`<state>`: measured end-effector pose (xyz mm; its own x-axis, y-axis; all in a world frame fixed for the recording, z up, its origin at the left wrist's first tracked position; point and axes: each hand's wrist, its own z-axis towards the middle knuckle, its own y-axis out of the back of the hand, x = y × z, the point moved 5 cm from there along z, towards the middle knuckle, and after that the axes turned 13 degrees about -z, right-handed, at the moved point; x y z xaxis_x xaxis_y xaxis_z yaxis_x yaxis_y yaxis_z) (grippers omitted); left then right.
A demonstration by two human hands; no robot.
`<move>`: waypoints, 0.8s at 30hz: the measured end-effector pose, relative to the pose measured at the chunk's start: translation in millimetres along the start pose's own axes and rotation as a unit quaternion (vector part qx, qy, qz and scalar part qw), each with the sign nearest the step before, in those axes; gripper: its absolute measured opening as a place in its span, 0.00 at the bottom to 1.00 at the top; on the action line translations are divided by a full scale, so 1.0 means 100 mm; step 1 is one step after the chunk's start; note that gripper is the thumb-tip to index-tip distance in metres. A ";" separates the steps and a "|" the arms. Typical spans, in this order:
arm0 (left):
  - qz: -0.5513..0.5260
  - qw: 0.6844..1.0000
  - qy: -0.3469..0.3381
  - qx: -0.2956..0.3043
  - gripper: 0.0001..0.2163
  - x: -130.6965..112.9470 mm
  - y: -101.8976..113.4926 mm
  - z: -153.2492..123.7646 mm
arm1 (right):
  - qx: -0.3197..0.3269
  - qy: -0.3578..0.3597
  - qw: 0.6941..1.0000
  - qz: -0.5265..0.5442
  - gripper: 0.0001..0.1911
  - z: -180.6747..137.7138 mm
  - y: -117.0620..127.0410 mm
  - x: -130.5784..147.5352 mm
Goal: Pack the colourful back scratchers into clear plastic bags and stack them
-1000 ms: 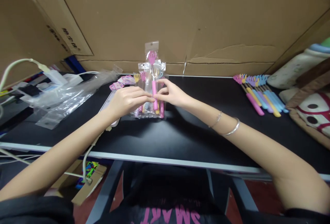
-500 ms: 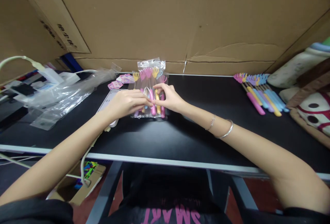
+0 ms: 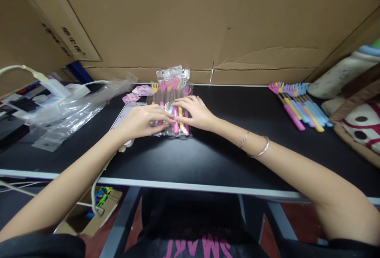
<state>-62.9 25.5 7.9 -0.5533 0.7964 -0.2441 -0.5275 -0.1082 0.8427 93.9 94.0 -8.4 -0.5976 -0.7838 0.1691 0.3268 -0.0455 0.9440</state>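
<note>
Several hand-shaped back scratchers (image 3: 176,126) in clear plastic bags (image 3: 170,72) lie side by side at the back middle of the black desk. Their heads are pink, yellow and blue. My left hand (image 3: 145,120) reaches over the left part of this row, its fingers closed on a bagged scratcher near the handles. From the right, my right hand (image 3: 197,113) curves over the same bags, thumb below and fingers above a handle. Both hands' fingertips meet in the middle, covering part of the scratchers. Beneath my left hand lies a phone (image 3: 118,121), partly hidden.
Unbagged back scratchers (image 3: 301,109) lie fanned at the right, next to a bottle (image 3: 341,70) and a plush-faced bag (image 3: 362,125). Pink cards (image 3: 142,90) and clear empty bags (image 3: 77,109) lie left. Cardboard (image 3: 190,24) walls the back. An open box (image 3: 97,214) stands below the desk.
My right hand's fingers have lowered and flattened over the bags, covering more of the yellow handle. My left hand stays nearly in place. The view has shifted slightly.
</note>
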 end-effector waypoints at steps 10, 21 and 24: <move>-0.038 0.998 0.054 0.010 0.11 -0.02 0.02 -0.01 | -0.049 0.035 0.998 0.016 0.25 -0.07 -0.04 -0.04; -0.047 0.998 0.040 0.023 0.11 -0.04 0.00 0.02 | -0.007 0.053 0.998 -0.012 0.23 -0.65 0.21 -0.47; -0.044 0.998 0.029 0.021 0.11 -0.05 0.00 0.03 | 0.042 0.036 0.998 -0.023 0.23 -0.94 0.30 -0.61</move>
<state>-57.8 23.6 10.5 -0.5437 0.7654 -0.3443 -0.5486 -0.0137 0.8360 209.1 81.9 -16.9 -0.5547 -0.8250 0.1077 0.2359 -0.0318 0.9713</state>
